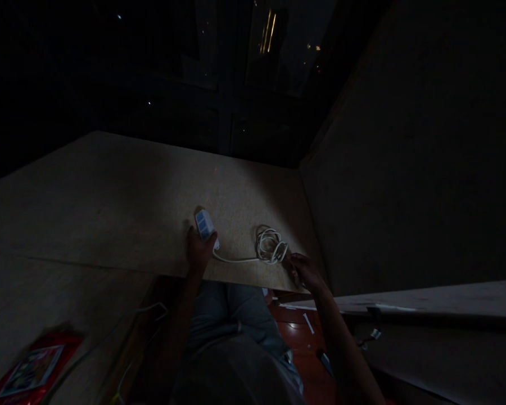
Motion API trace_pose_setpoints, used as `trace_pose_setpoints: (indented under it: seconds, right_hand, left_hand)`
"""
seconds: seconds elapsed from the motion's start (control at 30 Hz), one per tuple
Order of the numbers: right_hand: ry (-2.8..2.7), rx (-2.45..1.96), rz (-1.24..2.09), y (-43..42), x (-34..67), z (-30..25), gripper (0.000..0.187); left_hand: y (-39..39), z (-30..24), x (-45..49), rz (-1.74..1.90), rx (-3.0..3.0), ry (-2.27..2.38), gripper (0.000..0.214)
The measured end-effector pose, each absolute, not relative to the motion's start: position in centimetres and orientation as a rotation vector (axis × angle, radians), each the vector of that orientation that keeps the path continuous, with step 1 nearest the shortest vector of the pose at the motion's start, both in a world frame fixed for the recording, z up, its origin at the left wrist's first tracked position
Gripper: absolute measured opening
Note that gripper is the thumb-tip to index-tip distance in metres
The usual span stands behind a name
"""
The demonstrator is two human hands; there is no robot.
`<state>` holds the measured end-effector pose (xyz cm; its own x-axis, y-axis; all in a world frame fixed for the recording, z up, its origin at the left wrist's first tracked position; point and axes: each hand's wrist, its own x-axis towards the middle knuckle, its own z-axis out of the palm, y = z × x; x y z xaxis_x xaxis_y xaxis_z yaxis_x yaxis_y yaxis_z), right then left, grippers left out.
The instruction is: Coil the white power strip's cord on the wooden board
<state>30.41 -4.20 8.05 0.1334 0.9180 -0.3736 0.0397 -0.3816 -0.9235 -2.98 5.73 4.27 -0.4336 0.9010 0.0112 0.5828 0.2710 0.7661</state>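
Observation:
On a pale stone-like ledge lies a small white power strip (204, 223) with blue faces. My left hand (199, 251) grips its near end, thumb on the right side and fingers on the left. From that end a white cord (236, 261) runs right into a loose coil (270, 247) resting on the ledge. At the coil's right edge my right hand (306, 271) is closed, its fingertips pinching part of the cord. Dim light hides exactly what lies between those fingers.
A dark window (227, 84) stands behind the ledge (152, 180), and a wall (417, 169) rises at right. A red packet (34, 368) lies at lower left near a thin cable (109, 329). Below the ledge's front edge is a reddish floor (299, 343).

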Motion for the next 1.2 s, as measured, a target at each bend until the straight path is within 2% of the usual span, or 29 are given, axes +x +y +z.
trace_pose_setpoints:
  seconds: [0.43, 0.97, 1.2]
  right_hand:
    - [-1.034, -1.494, 1.379, -4.1, 30.2, 6.4, 0.038]
    - [-1.169, -1.476, 1.357, -4.3, 30.8, 6.5, 0.039]
    - [-1.143, -1.512, 1.378, -4.6, 31.0, 6.8, 0.042]
  left_hand:
    - [7.3, 7.3, -1.9, 0.393, 1.585, 2.195, 0.084]
    - [7.3, 8.7, -3.0, 0.221, 1.66, 2.183, 0.076]
    - [6.5, 9.5, -2.9, 0.454, 1.828, 2.178, 0.067]
